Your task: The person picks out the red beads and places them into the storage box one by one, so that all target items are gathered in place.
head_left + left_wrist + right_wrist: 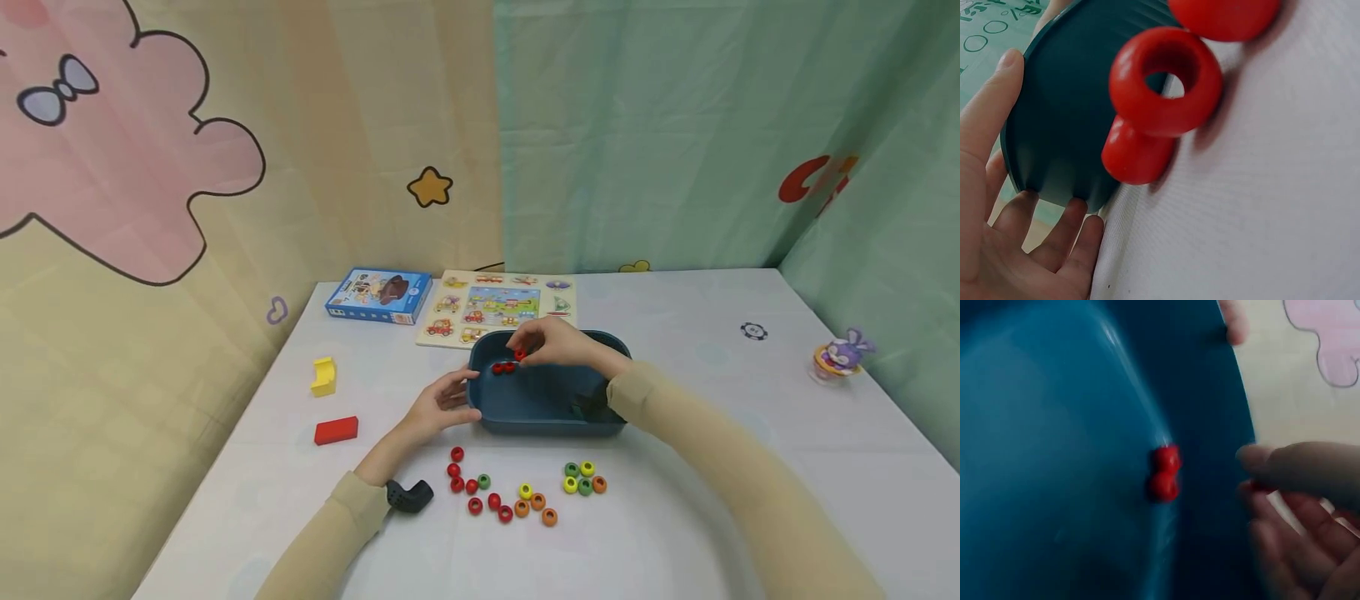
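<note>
A dark blue plastic bin lies across the middle of the table. My left hand holds its left end, thumb and fingers spread around the wall; the left wrist view shows the fingertips against it. Over the bin's left part, my right hand pinches a red bead between thumb and fingers. Two red beads lie touching each other inside, along the foot of the wall. Red beads sit on the table in front, with green, yellow and orange beads to their right.
Behind the bin lie a picture puzzle board and a blue box. At left are a yellow block and a red block. A purple rabbit figure stands by the right edge. Patterned curtains enclose the table.
</note>
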Demonstrator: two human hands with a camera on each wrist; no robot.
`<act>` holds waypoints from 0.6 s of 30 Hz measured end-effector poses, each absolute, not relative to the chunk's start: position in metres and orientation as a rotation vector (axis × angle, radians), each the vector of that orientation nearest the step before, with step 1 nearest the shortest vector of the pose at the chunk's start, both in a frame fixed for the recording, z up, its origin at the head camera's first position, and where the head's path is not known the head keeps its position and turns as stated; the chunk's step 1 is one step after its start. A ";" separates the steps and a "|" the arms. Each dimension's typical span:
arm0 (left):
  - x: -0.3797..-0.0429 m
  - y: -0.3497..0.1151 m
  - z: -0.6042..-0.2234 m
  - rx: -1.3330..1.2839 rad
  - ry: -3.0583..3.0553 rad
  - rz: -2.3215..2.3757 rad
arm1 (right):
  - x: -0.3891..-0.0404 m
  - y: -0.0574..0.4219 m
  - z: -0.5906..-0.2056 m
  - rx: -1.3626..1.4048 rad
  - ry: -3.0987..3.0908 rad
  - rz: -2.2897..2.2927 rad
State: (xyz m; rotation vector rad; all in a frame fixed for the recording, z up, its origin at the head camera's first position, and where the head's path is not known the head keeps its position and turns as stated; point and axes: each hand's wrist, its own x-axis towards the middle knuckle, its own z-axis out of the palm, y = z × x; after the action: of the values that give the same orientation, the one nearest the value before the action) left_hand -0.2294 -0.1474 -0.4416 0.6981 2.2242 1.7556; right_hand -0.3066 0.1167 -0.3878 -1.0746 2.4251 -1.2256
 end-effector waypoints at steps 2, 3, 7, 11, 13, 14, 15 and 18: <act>-0.233 -0.148 -0.448 0.687 2.237 1.752 | -0.310 0.117 -0.395 -1.054 2.422 -1.218; -0.234 -0.149 -0.452 0.679 2.235 1.754 | -0.312 0.117 -0.399 -1.046 2.427 -1.202; -0.236 -0.148 -0.455 0.694 2.239 1.763 | -0.316 0.117 -0.409 -0.994 2.487 -1.110; -0.236 -0.149 -0.454 0.686 2.234 1.765 | -0.319 0.115 -0.415 -1.002 2.577 -1.042; -0.236 -0.149 -0.451 0.682 2.220 1.764 | -0.320 0.115 -0.417 -1.008 2.623 -1.000; -0.234 -0.148 -0.448 0.690 2.223 1.760 | -0.320 0.115 -0.418 -1.013 2.645 -0.972; -0.232 -0.148 -0.445 0.696 2.219 1.759 | -0.321 0.115 -0.419 -1.014 2.669 -0.942; -0.227 -0.146 -0.437 0.709 2.201 1.761 | -0.321 0.114 -0.422 -1.023 2.716 -0.874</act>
State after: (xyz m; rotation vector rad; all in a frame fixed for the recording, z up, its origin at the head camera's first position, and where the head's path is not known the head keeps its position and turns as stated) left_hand -0.2272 -0.1462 -0.4368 0.7088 2.2011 1.7610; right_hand -0.3208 0.1141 -0.4221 -1.0234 2.7162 -0.8738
